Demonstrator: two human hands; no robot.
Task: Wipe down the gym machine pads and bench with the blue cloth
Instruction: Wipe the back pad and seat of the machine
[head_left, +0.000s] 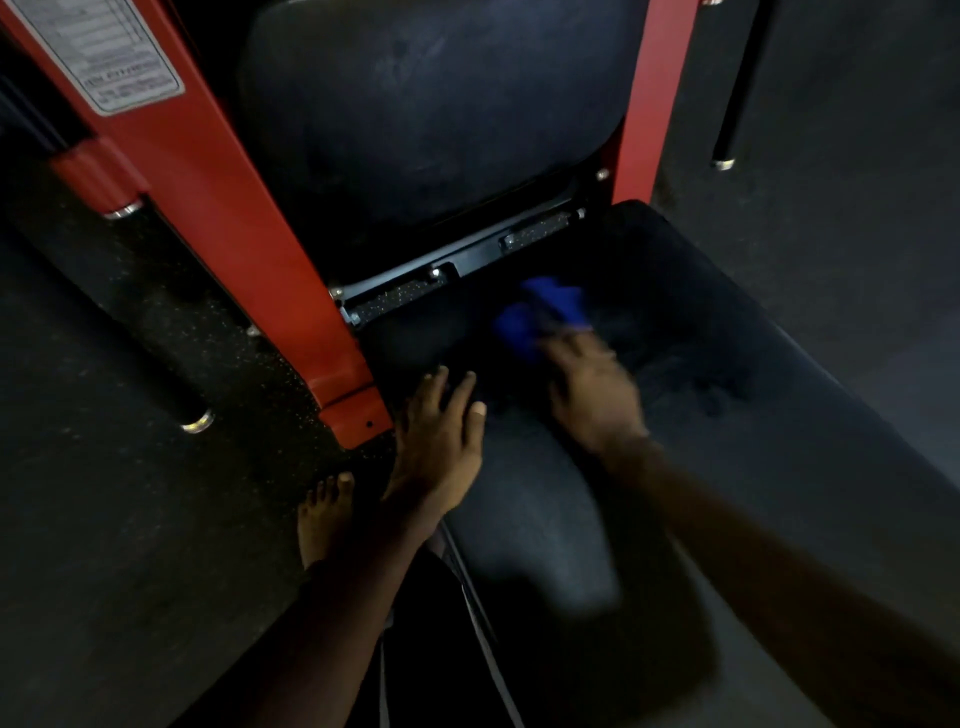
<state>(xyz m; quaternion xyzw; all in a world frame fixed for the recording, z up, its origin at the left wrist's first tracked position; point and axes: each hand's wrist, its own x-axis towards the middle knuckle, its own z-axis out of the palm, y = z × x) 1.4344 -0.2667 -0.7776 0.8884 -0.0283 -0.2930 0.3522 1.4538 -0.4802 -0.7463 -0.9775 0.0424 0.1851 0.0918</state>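
Observation:
A black seat pad (727, 395) runs from the centre toward the lower right, and a black back pad (431, 104) stands upright above it between red frame posts. My right hand (592, 395), blurred, holds the blue cloth (545, 312) against the seat pad near its far end, close to the gap under the back pad. My left hand (441, 441) rests flat with fingers straight on the seat pad's left edge, beside the red post's foot.
A red frame post (234, 208) with a white label slants down the left side; a second red post (660, 93) stands at the right. A black handle bar (737, 93) hangs at the top right. My bare foot (324, 514) stands on the dark speckled floor (130, 519).

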